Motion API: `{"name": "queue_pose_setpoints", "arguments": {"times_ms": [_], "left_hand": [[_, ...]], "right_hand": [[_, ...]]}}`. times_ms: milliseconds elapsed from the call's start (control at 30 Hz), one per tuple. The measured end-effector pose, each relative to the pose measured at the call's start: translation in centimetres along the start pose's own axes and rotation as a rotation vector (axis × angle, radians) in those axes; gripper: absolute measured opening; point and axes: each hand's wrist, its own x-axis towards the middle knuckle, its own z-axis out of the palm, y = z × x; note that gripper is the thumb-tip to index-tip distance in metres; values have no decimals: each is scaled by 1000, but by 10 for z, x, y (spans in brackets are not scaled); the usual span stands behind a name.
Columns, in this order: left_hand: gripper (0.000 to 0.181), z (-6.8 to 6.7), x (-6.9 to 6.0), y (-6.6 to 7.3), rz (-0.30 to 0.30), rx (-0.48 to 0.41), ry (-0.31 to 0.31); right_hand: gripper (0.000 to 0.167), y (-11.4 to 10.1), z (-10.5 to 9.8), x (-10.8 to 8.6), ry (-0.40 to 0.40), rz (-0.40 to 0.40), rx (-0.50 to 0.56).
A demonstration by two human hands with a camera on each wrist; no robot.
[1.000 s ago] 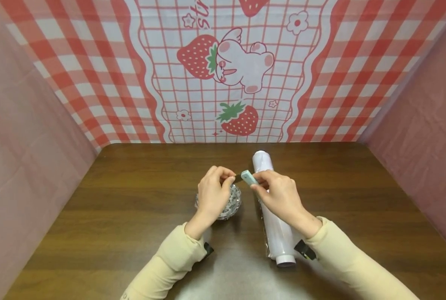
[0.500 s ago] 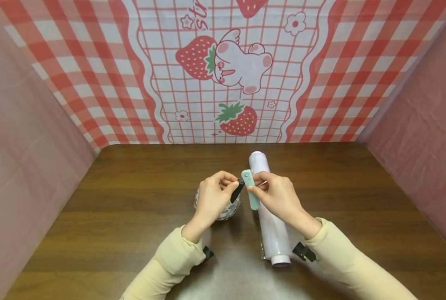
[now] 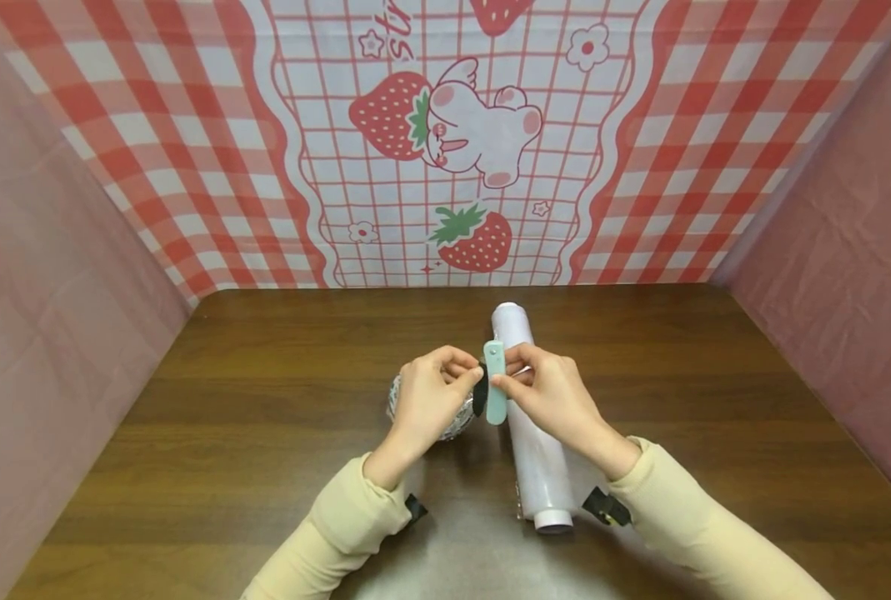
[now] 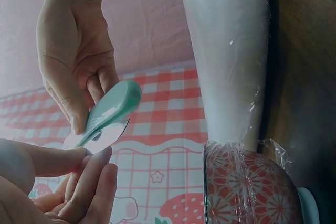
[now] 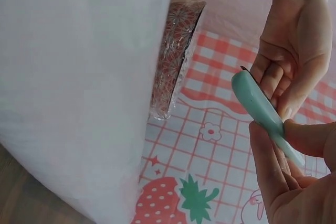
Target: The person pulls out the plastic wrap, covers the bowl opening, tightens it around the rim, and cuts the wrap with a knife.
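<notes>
A small folding knife with a mint-green handle [image 3: 494, 396] is held between both hands, above the table. My right hand [image 3: 553, 387] pinches the handle between thumb and fingers. My left hand [image 3: 430, 396] pinches the dark blade [image 3: 480, 393], which lies nearly alongside the handle; it looks shiny in the left wrist view. Below the left hand stands a bowl [image 4: 257, 187] with a red and white flower pattern and clear film over it. In the head view, that hand partly hides it. A thick roll of plastic wrap [image 3: 541, 458] lies lengthwise beneath the right hand.
The brown wooden table [image 3: 265, 392] reaches back to a strawberry-patterned cloth [image 3: 483, 150]. Pink cloth walls [image 3: 843, 217] rise on both sides. Film clings loosely around the bowl in the left wrist view.
The blade has swung from sticking out leftward to lying almost along the handle, and the handle has turned upright. The wrap roll has shifted slightly left.
</notes>
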Motion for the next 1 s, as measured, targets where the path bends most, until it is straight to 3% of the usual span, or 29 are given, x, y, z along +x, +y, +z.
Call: {"name": "queue_pose_setpoints", "arguments": {"times_ms": [333,600,833,1000], "left_hand": [[5,2,-3,2,1,-6,-26],[5,4,-4,0,40,-46,-32],[4,2,-1,-9,367,140,-65],[3,-6,4,-16,433,294,-54]], "right_hand": [[18,0,3,-1,-17,14,8],[18,2,2,0,-36,5,28],[20,8,-4,1,-61,7,35],[21,12,-9,2,-53,19,-5]]}}
